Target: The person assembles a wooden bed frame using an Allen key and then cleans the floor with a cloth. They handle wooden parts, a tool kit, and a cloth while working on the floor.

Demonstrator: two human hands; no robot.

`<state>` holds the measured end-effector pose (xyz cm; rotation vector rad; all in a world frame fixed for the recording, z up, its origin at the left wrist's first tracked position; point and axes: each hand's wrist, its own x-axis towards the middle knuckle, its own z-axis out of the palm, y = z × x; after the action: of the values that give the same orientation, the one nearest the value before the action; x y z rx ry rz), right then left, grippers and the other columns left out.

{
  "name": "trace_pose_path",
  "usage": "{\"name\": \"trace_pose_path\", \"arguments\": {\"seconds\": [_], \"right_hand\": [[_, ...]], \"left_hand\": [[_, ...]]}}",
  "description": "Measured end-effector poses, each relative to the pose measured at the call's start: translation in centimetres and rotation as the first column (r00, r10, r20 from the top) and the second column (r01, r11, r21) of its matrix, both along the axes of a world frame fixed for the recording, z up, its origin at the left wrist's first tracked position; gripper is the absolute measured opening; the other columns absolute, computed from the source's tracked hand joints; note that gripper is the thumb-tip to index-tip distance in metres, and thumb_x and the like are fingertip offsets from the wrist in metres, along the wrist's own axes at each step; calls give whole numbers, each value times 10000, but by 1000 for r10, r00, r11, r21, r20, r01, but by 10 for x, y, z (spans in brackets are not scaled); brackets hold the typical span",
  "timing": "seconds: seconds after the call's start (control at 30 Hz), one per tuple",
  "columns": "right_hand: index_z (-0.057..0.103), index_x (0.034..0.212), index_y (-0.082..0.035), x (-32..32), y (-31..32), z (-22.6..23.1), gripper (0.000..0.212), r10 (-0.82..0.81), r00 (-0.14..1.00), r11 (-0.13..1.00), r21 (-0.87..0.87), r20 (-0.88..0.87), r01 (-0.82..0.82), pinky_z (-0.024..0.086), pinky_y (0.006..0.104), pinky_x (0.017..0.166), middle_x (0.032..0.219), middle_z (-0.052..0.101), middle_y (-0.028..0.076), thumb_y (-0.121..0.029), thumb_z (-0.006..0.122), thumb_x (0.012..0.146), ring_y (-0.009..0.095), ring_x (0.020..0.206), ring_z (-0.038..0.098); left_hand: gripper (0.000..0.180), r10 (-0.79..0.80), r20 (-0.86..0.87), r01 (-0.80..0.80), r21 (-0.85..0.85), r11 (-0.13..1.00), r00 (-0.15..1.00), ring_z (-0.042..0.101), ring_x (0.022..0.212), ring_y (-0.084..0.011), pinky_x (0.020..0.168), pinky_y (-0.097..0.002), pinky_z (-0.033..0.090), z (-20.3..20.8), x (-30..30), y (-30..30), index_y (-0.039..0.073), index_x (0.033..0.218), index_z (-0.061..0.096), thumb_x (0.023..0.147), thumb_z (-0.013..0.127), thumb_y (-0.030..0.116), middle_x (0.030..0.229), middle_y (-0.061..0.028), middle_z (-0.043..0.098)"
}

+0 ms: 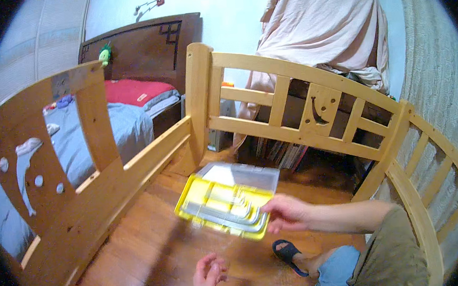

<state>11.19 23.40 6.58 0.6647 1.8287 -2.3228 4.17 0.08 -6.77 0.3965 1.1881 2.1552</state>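
My right hand (288, 212) is closed on the right end of a yellow plastic case (182, 200), holding it up above the floor. The case's clear lid (248, 176) is swung back on the far side. Several L-shaped metal hex keys (218, 215) of graded sizes lie inside, their bends toward my right hand. Below the case, my left hand (209, 273) is apart from it, palm turned inward and fingers loosely bent. Nothing shows between the left fingers.
A light wooden bed frame (303, 132) with cut-out panels surrounds me on the left, front and right. Beyond it stand a made bed (125, 121), books (281, 152) and a cloth-draped object (327, 22). My sandalled foot (290, 256) is on the wooden floor (141, 257).
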Motion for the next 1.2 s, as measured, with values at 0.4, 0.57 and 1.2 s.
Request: {"name": "trace_pose_path", "arguments": {"seconds": [0.4,0.57,1.2], "right_hand": [[465,1060,-78,46,323,269,335,-620,387,533,-4,-683,846,447,211,375,880,580,112,-181,567,758,151,559,572],[443,1082,-65,93,466,301,312,-709,213,334,-55,-672,941,503,250,405,880,565,124,-157,517,793,206,590,594],[385,1178,-17,125,635,296,347,-900,-159,143,-620,-406,771,485,534,804,1182,386,193,-19,472,842,401,1040,446]], "left_hand": [[160,-192,-226,152,-183,971,955,515,667,-76,594,-205,450,81,-81,118,23,987,564,839,521,63,836,-42,580],[156,-197,-281,147,-188,971,939,506,653,-77,588,-197,437,142,-94,182,21,985,565,841,522,64,834,-47,585],[155,-449,-271,351,-342,872,852,513,628,-64,556,-172,409,223,-85,329,57,976,577,838,536,115,781,5,578]]}}
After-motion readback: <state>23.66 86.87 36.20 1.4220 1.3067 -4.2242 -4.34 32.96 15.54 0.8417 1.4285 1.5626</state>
